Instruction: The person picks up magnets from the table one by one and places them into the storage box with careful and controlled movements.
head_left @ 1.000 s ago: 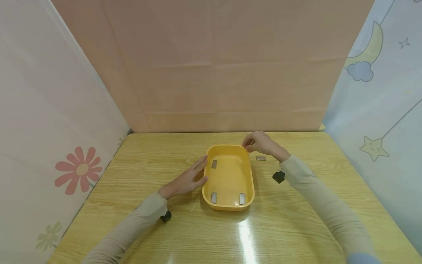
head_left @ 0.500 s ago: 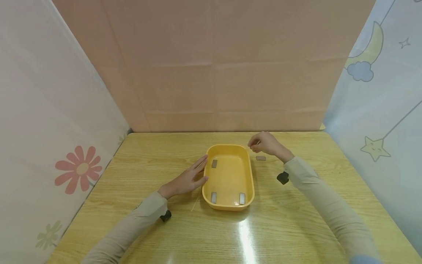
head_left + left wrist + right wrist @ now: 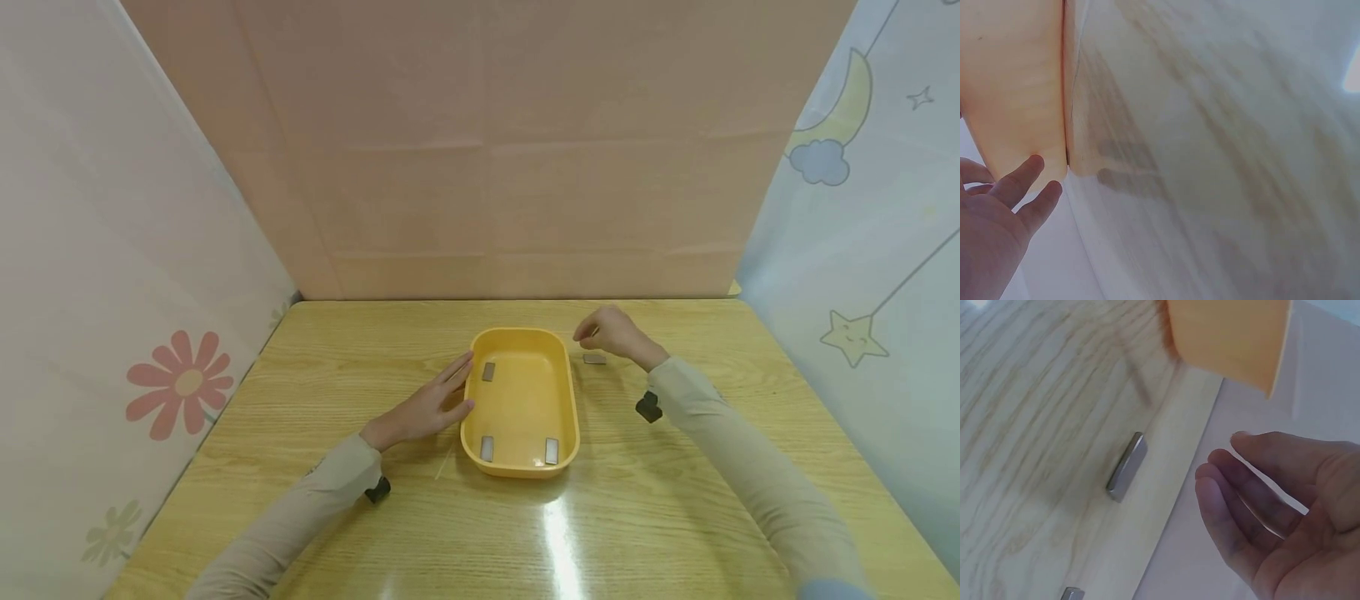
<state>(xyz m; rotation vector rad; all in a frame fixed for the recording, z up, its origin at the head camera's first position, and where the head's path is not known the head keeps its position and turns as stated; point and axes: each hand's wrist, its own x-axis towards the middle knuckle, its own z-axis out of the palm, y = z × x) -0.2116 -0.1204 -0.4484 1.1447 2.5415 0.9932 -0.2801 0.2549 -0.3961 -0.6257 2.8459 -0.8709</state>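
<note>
A yellow plastic tub (image 3: 522,400) with rounded corners stands on the table. Three small flat metal blocks lie in it: one at the far left (image 3: 488,372), one at the near left (image 3: 487,448) and one at the near right (image 3: 551,451). My left hand (image 3: 429,406) rests along the tub's left wall, fingers extended and spread. Right of the tub, my right hand (image 3: 613,332) hovers with loosely bent fingers, thumb apart from them, nothing between. Close below it, another metal block (image 3: 1127,467) lies on the tabletop.
A further metal piece (image 3: 1072,594) shows at the bottom edge of the right wrist view. The wooden table (image 3: 360,533) ends at a peach-coloured backdrop (image 3: 487,167). Patterned sheets hang at the left (image 3: 90,250) and right (image 3: 885,250).
My right hand has moved from the tub's far right corner rightward, to above the loose metal block, its fingers parting from the rim. My left hand and the tub have stayed put.
</note>
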